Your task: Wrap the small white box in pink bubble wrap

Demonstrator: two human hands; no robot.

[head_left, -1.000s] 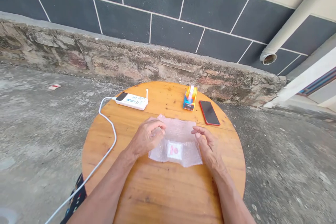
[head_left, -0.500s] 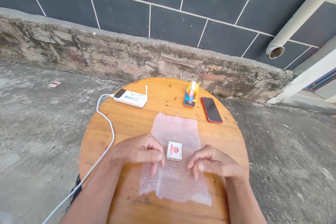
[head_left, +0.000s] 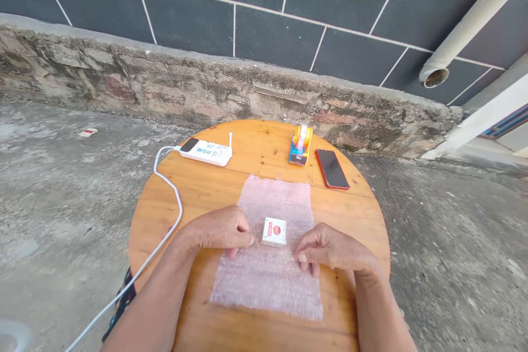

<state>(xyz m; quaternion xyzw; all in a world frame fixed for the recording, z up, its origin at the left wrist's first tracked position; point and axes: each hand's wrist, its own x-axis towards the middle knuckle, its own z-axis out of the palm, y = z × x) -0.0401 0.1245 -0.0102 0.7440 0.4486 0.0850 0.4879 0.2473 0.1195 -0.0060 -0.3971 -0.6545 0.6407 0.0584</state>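
A small white box (head_left: 274,231) with a red round mark and red lettering rests on a pinkish, see-through sheet of bubble wrap (head_left: 268,286), spread over the wooden table. Just left of the box, my left hand (head_left: 229,229) is closed, thumb against curled fingers, pinching the wrap. On the other side, my right hand (head_left: 330,247) has its thumb and fingertips pressed together on the wrap near its right edge. Neither hand touches the box. The fingers partly cover what lies between them.
On the round table (head_left: 160,198) stand a white device (head_left: 206,152) with a stubby antenna and a white cable (head_left: 175,192), a yellow-and-blue tape dispenser (head_left: 301,146) and a red-edged phone (head_left: 332,169). A stone-based tiled wall (head_left: 264,91) rises behind.
The fingers of both hands have closed into pinches. The near end of the bubble wrap has shifted left and lies flatter. The box stays on the wrap.
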